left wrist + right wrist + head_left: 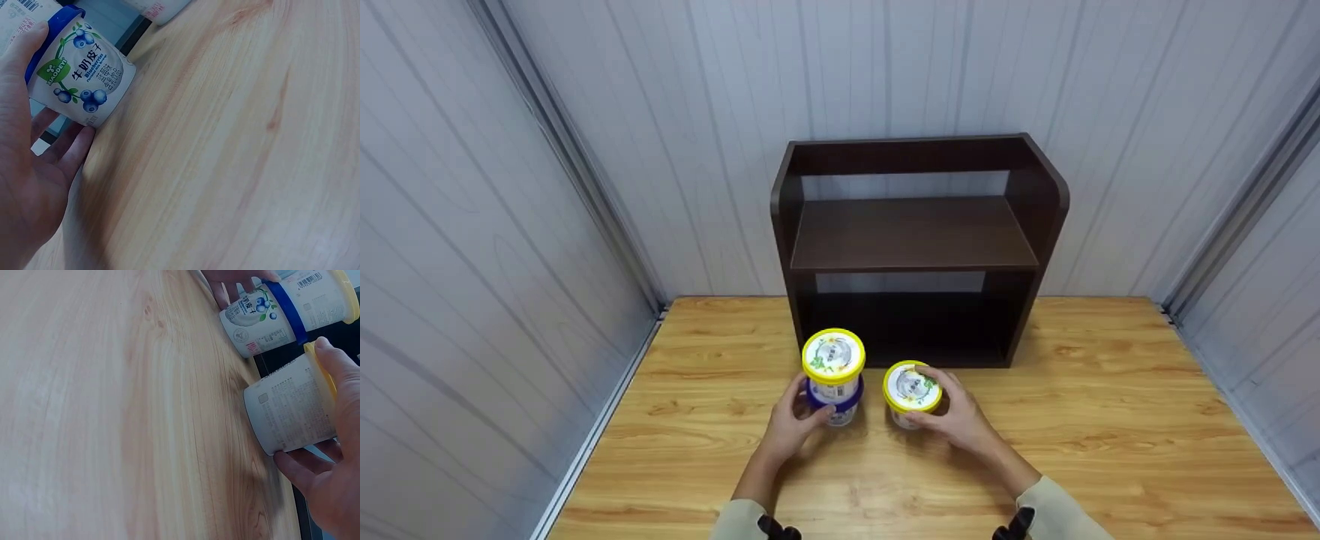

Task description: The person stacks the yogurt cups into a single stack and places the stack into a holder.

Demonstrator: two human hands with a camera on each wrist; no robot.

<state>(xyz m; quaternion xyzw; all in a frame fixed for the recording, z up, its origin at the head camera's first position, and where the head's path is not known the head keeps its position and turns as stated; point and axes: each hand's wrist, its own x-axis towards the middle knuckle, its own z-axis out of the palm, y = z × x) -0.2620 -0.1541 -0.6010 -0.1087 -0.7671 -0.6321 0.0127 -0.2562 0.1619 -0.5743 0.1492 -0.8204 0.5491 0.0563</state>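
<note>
Two tubs stand one on the other in front of the shelf's left side: a yellow-lidded tub (834, 356) on top of a blue-lidded blueberry yogurt tub (84, 73). My left hand (789, 429) grips the lower tub around its blue lid, thumb in front. To the right, my right hand (966, 417) holds a second yellow-lidded tub (912, 387) by its rim, thumb and fingers on either side. In the right wrist view this tub (289, 408) is beside the stack. Whether its base touches the table cannot be told.
A dark brown two-tier shelf (915, 236) stands behind the tubs, against the back wall (720, 150). The wood-grain table (1110, 420) spreads to both sides. Pale panel walls close in the left and right.
</note>
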